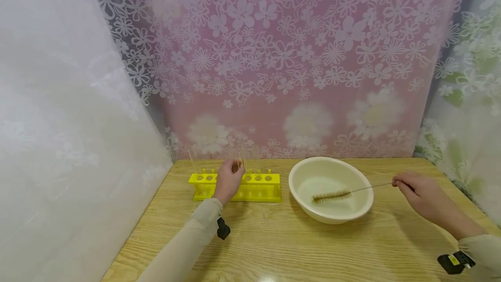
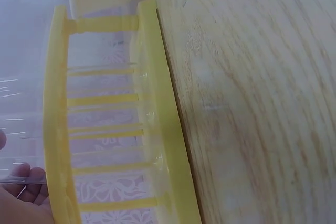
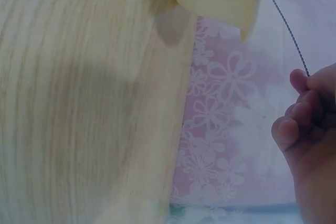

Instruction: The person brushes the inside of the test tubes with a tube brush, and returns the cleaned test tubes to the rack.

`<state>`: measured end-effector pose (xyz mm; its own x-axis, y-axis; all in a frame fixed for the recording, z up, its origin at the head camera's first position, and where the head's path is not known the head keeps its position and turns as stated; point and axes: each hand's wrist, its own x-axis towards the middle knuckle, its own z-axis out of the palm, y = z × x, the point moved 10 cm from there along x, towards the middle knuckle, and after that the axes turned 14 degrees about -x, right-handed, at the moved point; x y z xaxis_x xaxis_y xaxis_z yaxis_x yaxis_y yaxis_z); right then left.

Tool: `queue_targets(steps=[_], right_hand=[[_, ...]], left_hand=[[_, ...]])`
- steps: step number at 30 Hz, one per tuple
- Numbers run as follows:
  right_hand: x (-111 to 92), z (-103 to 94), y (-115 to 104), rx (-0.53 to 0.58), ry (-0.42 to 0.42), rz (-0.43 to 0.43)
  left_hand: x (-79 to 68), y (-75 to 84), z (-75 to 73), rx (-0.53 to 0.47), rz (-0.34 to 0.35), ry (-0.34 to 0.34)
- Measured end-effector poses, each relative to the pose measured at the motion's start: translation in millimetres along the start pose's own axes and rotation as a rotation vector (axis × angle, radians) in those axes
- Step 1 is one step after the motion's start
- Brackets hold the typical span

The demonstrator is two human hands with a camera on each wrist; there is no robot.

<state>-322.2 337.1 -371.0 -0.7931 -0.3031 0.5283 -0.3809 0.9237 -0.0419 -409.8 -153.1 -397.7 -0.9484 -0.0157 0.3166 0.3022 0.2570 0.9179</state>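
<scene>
A yellow test tube rack (image 1: 235, 179) stands on the table at centre left, with several clear glass test tubes (image 1: 193, 159) upright in it. Just above the rack's top bar, my left hand (image 1: 228, 182) pinches the upper part of a test tube (image 1: 242, 158); its lower end is hard to make out. In the left wrist view those fingers (image 2: 32, 178) curl beside the rack's top bar. My right hand (image 1: 424, 197) pinches the end of the twisted wire handle (image 3: 287, 26) of a test tube brush. The tan bristles (image 1: 332, 196) hang over the inside of a cream basin (image 1: 296, 199).
The basin stands right of the rack on a wood-grain table (image 1: 270, 238). A pink flowered curtain (image 1: 297, 77) hangs along the back edge. Pale sheets hang at the left (image 1: 78, 142) and right (image 1: 475, 112).
</scene>
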Motion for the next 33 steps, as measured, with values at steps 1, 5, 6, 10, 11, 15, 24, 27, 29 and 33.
queue_targets(steps=[1, 5, 6, 10, 11, 15, 24, 27, 29, 33], right_hand=[[0.0, 1.0, -0.6, -0.001, 0.004, -0.001], [-0.1, 2.6, -2.1, -0.006, 0.015, -0.004], [-0.3, 3.2, -1.9, -0.005, 0.013, -0.003], [-0.5, 3.5, -2.6, -0.002, 0.004, 0.0], [-0.7, 3.7, -2.4, -0.003, 0.001, 0.005], [-1.2, 4.5, -1.3, -0.015, -0.005, 0.014], [-0.2, 2.6, -1.1, -0.004, -0.011, 0.02], [0.0, 1.5, -1.4, -0.004, 0.002, 0.012], [-0.2, 1.7, -1.6, -0.003, 0.005, 0.009], [-1.0, 3.9, -2.5, -0.007, -0.004, 0.007]], left_hand=[[-0.3, -0.1, -0.4, 0.003, -0.001, 0.001], [-0.8, -0.1, -1.0, 0.009, -0.003, 0.004], [-1.0, -0.1, -1.1, 0.012, -0.005, 0.006], [-1.8, 0.2, -2.2, 0.016, -0.004, 0.015], [-2.1, 0.2, -2.4, 0.014, -0.005, 0.016], [-5.2, 1.3, -5.7, -0.004, -0.01, 0.038], [-32.8, 13.0, -27.9, 0.001, 0.022, 0.095], [-41.0, 19.9, -38.3, 0.021, 0.075, 0.113], [-44.9, 23.7, -47.3, 0.032, 0.119, 0.137], [-49.6, 27.7, -70.8, 0.059, 0.19, 0.224]])
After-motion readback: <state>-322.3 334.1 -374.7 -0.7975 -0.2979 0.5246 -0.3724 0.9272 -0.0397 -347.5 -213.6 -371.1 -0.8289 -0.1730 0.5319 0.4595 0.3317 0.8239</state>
